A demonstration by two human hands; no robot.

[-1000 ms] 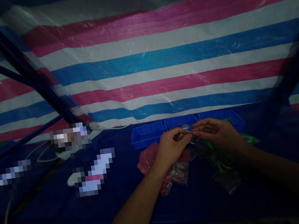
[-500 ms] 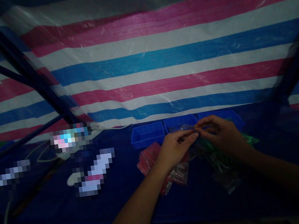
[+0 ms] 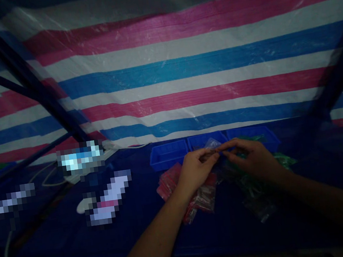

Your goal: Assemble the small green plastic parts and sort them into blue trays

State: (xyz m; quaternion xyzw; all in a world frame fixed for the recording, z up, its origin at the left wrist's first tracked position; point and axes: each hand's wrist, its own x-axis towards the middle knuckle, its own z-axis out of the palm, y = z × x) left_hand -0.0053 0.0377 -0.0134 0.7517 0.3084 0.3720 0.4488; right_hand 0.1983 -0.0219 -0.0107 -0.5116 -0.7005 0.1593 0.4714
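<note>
My left hand (image 3: pixel 196 166) is closed in a pinch on what looks like a small clear plastic bag (image 3: pixel 212 143), which rises above the fingers in front of the middle blue bin (image 3: pixel 192 139). From the other side my right hand (image 3: pixel 252 157) meets it, index finger and thumb bent together at the bag's edge. Dim light hides exactly where the right fingertips grip. Under the left wrist lies a pile of red plastic packets (image 3: pixel 170 180). Green clear-wrapped packets (image 3: pixel 256 186) are heaped below the right hand.
Other blue bins stand left (image 3: pixel 169 157) and right (image 3: pixel 270 135) along the back of the blue table (image 3: pixel 148 234). A blurred-out lit device (image 3: pixel 80 157), a power strip (image 3: pixel 72 176) with cables and a white round object (image 3: pixel 85 205) lie left. Behind hangs striped sheeting (image 3: pixel 182 71).
The left hand has shifted slightly left and the right index finger now points farther left. The clear bag stands up higher above the fingers. The piles have not moved.
</note>
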